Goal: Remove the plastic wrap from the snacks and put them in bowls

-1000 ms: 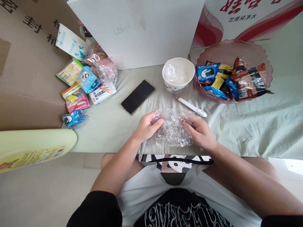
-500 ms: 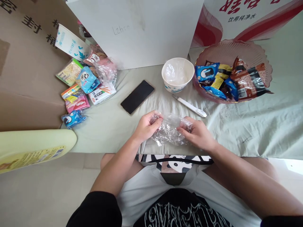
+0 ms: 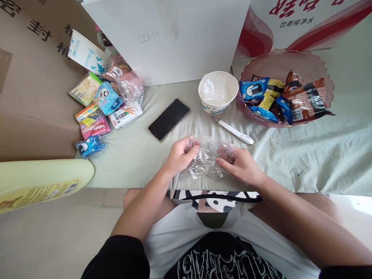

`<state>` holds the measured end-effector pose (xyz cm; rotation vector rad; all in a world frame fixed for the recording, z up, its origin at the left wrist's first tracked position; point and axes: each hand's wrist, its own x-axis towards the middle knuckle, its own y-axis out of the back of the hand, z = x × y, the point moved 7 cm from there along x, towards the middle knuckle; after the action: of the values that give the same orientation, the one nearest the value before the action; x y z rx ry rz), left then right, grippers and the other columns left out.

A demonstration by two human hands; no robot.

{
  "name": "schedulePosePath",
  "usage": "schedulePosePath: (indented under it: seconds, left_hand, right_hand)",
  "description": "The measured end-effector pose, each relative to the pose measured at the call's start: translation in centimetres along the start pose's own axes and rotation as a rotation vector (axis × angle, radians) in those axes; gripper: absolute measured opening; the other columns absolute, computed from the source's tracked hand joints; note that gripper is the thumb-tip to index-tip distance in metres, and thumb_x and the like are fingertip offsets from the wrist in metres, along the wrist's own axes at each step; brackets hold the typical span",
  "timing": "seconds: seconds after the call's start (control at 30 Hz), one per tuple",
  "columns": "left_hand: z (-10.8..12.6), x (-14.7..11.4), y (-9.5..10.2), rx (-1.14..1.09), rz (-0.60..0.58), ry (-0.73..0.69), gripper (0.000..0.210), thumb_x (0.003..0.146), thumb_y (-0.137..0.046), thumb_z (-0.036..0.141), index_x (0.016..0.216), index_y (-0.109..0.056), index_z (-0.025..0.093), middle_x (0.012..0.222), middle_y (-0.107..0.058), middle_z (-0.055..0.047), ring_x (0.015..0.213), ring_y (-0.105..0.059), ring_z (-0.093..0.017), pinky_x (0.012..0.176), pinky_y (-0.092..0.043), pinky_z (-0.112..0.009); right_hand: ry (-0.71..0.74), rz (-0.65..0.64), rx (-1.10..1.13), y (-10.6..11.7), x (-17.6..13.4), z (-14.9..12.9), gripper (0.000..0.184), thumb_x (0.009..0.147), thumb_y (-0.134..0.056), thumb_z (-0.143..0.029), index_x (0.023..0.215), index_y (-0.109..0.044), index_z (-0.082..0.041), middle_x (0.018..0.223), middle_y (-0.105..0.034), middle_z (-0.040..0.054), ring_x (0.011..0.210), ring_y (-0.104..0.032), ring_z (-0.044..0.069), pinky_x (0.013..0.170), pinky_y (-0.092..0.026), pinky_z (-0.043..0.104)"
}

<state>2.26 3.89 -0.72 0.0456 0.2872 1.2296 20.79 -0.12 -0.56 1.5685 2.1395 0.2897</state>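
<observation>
Crinkled clear plastic film [image 3: 205, 157] stretches between my two hands, just above the cloth near its front edge. My left hand [image 3: 182, 155] pinches the film's left side between thumb and fingers. On the other side, my right hand [image 3: 242, 164] holds the film loosely, its thumb a little apart from the fingers, which are partly seen through the plastic. Beyond my hands lies a white utility knife [image 3: 234, 130], tip pointing up-left. A white paper bowl [image 3: 217, 105] stands behind it with clear plastic inside. Left of the bowl is a dark-screened phone [image 3: 168, 119].
At right, a pink ribbed bowl [image 3: 322, 73] holds several wrapped snacks. More snack packets [image 3: 106, 99] and a tipped paper cup [image 3: 87, 52] lie at left by a cardboard box [image 3: 35, 89]. A white box [image 3: 171, 42] stands behind. A yellow object [image 3: 43, 182] juts in at left.
The film is spread slightly flatter between my hands. My right thumb has shifted slightly left and parted more from the fingers. My left hand has stayed nearly still.
</observation>
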Motion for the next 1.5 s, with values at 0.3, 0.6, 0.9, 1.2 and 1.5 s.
schedulePosePath:
  seconds: [0.3,0.6,0.9,1.2,1.5]
  left_hand:
    - [0.4,0.2,-0.5,0.068,-0.094,-0.025,0.027,0.078,-0.074,0.036,0.096,-0.064,0.018,0.099,-0.071,-0.006,0.086,-0.066,-0.017,0.074,-0.053,-0.027]
    - [0.0,-0.1,-1.0,-0.160,-0.163,0.175,0.034,0.076,-0.079,0.042,0.077,-0.051,0.022,0.055,-0.058,0.005,0.042,-0.051,-0.009,0.036,-0.038,-0.020]
    - [0.4,0.2,-0.1,-0.440,-0.115,0.163,0.031,0.064,-0.085,0.038,0.077,-0.066,0.018,0.060,-0.057,0.003,0.046,-0.050,-0.008,0.043,-0.037,-0.021]
    - [1.5,0.4,0.3,-0.152,-0.172,-0.068,0.044,0.085,-0.051,0.056,0.065,-0.064,0.019,0.074,-0.064,-0.008,0.069,-0.059,-0.020,0.066,-0.049,-0.035]
    - [4.1,-1.9,2.5,0.446,0.475,-0.461,0.008,0.080,-0.067,0.026,0.083,-0.060,0.023,0.090,-0.065,-0.006,0.091,-0.063,-0.023,0.090,-0.052,-0.040]
  right_hand:
    - [0.121,0.011,0.010,0.2,0.0,-0.8,0.021,0.093,-0.049,-0.037,0.079,-0.055,-0.022,0.070,-0.055,-0.0005,0.063,-0.051,0.014,0.060,-0.042,0.028]
    - [0.067,0.032,0.149,0.3,0.0,0.0,0.019,0.095,-0.056,-0.040,0.091,-0.061,-0.022,0.072,-0.061,0.0001,0.064,-0.057,0.015,0.058,-0.045,0.027]
    - [0.061,0.079,0.494,1.0,0.1,0.6,0.015,0.087,-0.059,-0.036,0.086,-0.064,-0.023,0.074,-0.060,-0.0005,0.058,-0.048,0.013,0.054,-0.037,0.027]
    - [0.006,0.130,0.349,1.1,0.3,1.2,0.032,0.085,-0.059,-0.053,0.076,-0.058,-0.022,0.064,-0.055,0.0000,0.054,-0.046,0.014,0.051,-0.037,0.030]
    - [0.053,0.316,0.153,1.5,-0.3,0.0,0.019,0.083,-0.067,-0.032,0.095,-0.055,-0.024,0.081,-0.063,0.0013,0.070,-0.058,0.018,0.066,-0.046,0.033]
